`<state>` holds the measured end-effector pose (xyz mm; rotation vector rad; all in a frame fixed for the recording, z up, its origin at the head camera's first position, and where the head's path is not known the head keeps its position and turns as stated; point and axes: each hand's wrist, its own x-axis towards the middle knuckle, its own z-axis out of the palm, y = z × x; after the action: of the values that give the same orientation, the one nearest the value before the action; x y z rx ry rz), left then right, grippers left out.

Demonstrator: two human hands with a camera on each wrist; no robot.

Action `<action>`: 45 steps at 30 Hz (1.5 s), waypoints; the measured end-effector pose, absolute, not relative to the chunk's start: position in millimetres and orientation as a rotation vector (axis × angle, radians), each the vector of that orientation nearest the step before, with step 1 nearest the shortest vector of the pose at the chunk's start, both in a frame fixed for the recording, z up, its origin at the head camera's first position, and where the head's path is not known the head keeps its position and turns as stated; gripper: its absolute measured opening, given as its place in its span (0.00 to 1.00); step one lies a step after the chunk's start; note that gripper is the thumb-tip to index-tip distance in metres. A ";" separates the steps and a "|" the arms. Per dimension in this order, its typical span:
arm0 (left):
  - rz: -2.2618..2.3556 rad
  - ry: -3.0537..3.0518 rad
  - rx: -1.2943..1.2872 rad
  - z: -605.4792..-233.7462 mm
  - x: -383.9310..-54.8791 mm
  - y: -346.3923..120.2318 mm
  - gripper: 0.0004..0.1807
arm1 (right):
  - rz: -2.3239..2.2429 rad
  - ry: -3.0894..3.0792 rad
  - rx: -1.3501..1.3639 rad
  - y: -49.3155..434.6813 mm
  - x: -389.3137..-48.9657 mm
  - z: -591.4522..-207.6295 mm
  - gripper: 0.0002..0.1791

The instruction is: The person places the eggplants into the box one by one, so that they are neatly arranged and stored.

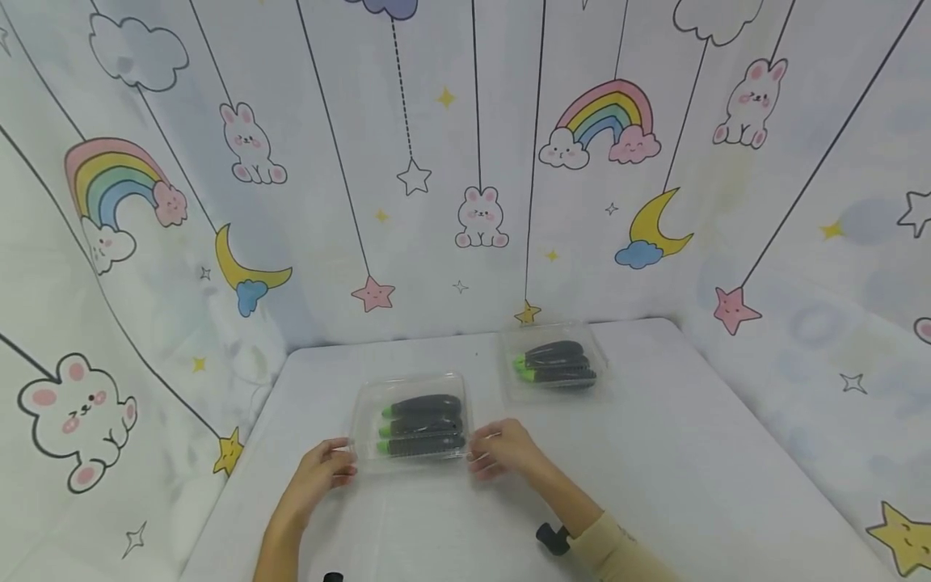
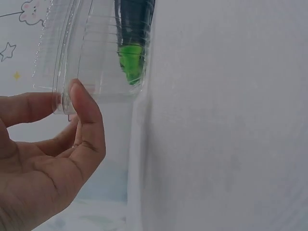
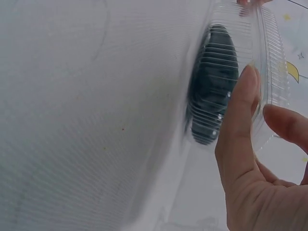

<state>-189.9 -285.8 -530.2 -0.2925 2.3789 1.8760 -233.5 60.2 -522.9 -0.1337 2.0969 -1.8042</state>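
A clear plastic clamshell box (image 1: pixel 367 408) rests on the white table, its lid apparently closed. Inside lie three dark eggplants (image 1: pixel 425 424) with bright green stem ends on the left. My left hand (image 1: pixel 318 477) pinches the rim at the box's left front corner; in the left wrist view, thumb and finger stand on either side of the rim (image 2: pixel 61 62). At the right front corner my right hand (image 1: pixel 509 447) holds the rim between thumb and finger. One eggplant (image 3: pixel 214 84) shows through the ribbed wall in the right wrist view.
Farther back and to the right stands another clear box (image 1: pixel 512 388), with several dark, green-tipped eggplants (image 1: pixel 560 362) inside. White cloth walls (image 1: pixel 436 267) with printed rabbits, stars and rainbows enclose the table (image 1: pixel 655 469). Black fittings (image 1: pixel 553 539) sit at the wrists.
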 end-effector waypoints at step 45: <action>2.083 2.104 -0.378 -536.1 -190.4 -289.1 0.12 | -1.869 2.022 -0.142 62.4 -241.3 -530.7 0.12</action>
<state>-190.4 -289.1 -536.1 -0.3784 2.1041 2.0826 -241.3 62.4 -530.7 -0.1424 2.0219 -1.8694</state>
